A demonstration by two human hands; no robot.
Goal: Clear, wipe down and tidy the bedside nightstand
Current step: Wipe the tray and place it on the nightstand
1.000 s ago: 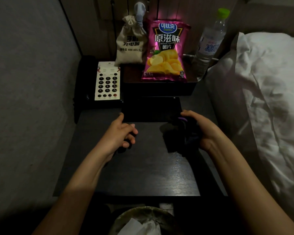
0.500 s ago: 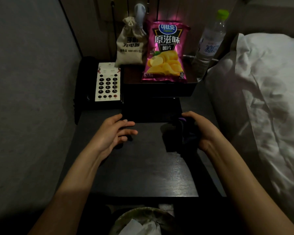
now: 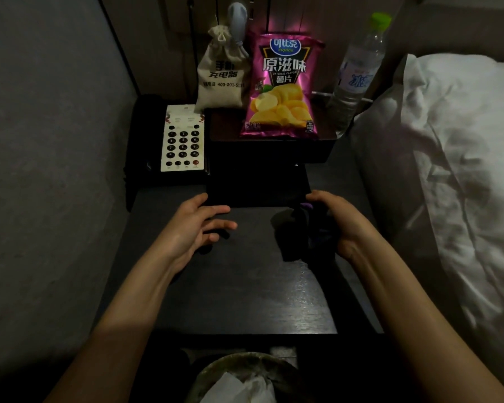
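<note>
The dark nightstand top (image 3: 239, 292) fills the middle of the head view. My right hand (image 3: 341, 225) grips a bunched dark cloth with purple trim (image 3: 300, 237) that lies on the top at the right. My left hand (image 3: 192, 228) hovers over the left of the top with its fingers spread and holds nothing. A flat black item (image 3: 256, 184) lies just beyond both hands. Behind it, a raised dark box (image 3: 271, 149) carries a pink crisp bag (image 3: 282, 88). A beige drawstring pouch (image 3: 221, 74) and a water bottle (image 3: 358, 71) stand at the back.
A black phone with a white keypad (image 3: 184, 141) sits at the back left. A grey wall (image 3: 47, 170) runs along the left, and a white pillow and bedding (image 3: 454, 170) lie close on the right. A bin with crumpled tissue (image 3: 242, 382) stands below the front edge.
My left hand has uncurled, and its fingers now point to the right. My right hand has stayed on the cloth with hardly any shift.
</note>
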